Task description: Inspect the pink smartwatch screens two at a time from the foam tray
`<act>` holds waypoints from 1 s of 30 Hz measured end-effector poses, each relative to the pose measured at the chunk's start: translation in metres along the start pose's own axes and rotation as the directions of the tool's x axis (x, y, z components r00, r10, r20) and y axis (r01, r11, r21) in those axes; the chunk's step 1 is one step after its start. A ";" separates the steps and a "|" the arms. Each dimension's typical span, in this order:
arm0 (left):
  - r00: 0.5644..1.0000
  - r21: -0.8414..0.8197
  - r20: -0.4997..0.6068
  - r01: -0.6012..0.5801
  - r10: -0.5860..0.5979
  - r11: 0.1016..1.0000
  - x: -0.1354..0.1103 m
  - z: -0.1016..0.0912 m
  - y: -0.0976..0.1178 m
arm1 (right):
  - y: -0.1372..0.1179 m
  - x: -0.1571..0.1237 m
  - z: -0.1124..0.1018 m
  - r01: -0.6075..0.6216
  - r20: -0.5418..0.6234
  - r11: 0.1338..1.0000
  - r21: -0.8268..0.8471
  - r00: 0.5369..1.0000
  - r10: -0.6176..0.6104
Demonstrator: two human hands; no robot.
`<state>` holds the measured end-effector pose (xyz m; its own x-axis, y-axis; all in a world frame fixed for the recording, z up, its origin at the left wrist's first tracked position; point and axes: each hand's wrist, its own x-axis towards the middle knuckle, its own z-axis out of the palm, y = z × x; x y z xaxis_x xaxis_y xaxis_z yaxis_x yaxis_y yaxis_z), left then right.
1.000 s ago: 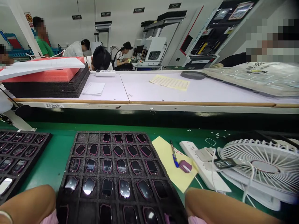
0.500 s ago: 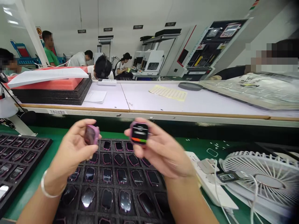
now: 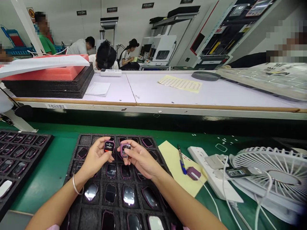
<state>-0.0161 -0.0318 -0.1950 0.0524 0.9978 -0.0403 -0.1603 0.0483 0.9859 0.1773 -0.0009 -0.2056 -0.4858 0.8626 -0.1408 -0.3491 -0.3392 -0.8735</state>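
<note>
Over the far part of a black foam tray (image 3: 86, 140), my left hand (image 3: 98, 157) grips a purple-rimmed smartwatch body (image 3: 109, 146) whose lit screen shows white text and a red patch. Close beside it, my right hand (image 3: 141, 159) pinches a second purple smartwatch body (image 3: 125, 150), its face partly covered by my thumb and fingers. Neither watch has a strap in view. Beneath both hands the tray's square pockets hold many similar watches, such as a dark one (image 3: 110, 193). My forearms hide part of the tray.
Another tray of watches (image 3: 20, 153) lies at left. To the right are yellow paper (image 3: 168, 153), a blue pen (image 3: 182, 161), a purple block on a cable (image 3: 193, 173), a white power strip (image 3: 211, 172) and a fan (image 3: 275, 179). A shelf edge (image 3: 153, 107) crosses ahead; people sit beyond.
Both hands have come down and closer together over the tray, each with its watch. The left watch's lit screen now faces me. The yellow paper and pen have come into view.
</note>
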 end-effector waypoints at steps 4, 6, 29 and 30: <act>0.996 -0.040 -0.025 0.090 -0.091 0.995 -0.001 -0.003 -0.004 | 0.005 0.002 -0.003 -0.002 -0.002 0.998 -0.067 1.000 0.002; 0.995 -0.019 -0.042 0.086 -0.087 0.996 -0.001 -0.004 -0.007 | 0.008 0.002 -0.004 -0.007 0.004 0.997 -0.077 1.000 0.007; 0.998 0.790 0.020 -0.051 0.057 0.611 0.027 -0.108 -0.007 | 0.031 0.048 -0.002 0.285 0.261 0.447 -0.848 0.958 -0.116; 0.998 0.827 0.012 -0.045 0.062 0.561 0.032 -0.121 -0.008 | 0.029 0.058 0.006 0.321 0.295 0.293 -0.901 0.946 -0.131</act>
<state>-0.1320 0.0048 -0.2238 0.0542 0.9983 0.0231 0.7226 -0.0552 0.6890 0.1339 0.0367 -0.2366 -0.6505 0.7502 0.1185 0.4634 0.5156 -0.7207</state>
